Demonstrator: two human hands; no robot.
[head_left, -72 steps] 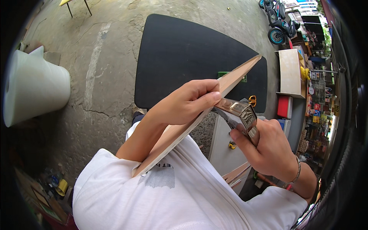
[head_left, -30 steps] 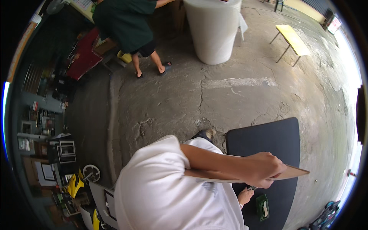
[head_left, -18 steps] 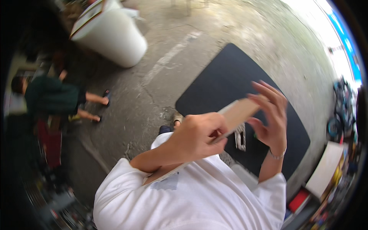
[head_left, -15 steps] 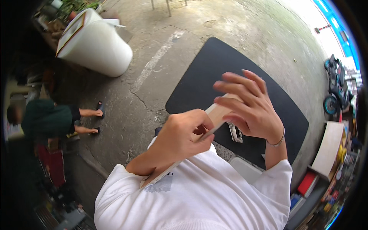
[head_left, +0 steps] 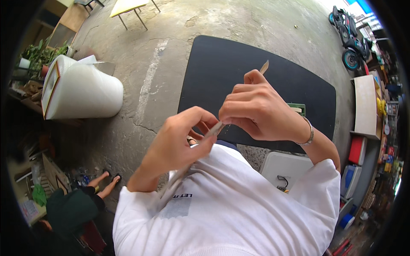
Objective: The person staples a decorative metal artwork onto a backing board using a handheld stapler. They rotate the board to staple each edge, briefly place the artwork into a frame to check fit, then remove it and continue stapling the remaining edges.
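Note:
A thin, pale wooden strip [head_left: 215, 129] runs slantwise before my chest, seen almost edge-on. Its lower part is blurred against my white shirt. My left hand [head_left: 181, 136] grips the strip between thumb and fingers. Closed around its upper stretch is my right hand [head_left: 260, 106], the fingers curled over and hiding most of it. The pointed-looking far end [head_left: 265, 67] shows beyond the knuckles. Below both hands is a black tabletop [head_left: 218, 55]. On it, partly behind my right wrist, lies a green object with a pale middle [head_left: 302, 109].
Near my right elbow is a light grey lid or box top [head_left: 273, 166] with a dark cord-like thing [head_left: 282, 182]. A large white wrapped roll [head_left: 89, 91] stands left. Another person [head_left: 74, 209] is at lower left. Shelves [head_left: 366, 106] and a motorcycle [head_left: 350, 40] line the right.
My right hand, spread and blurred before, has closed on the strip. The strip has turned from showing its broad face to nearly edge-on. The view has swung, shifting the surroundings.

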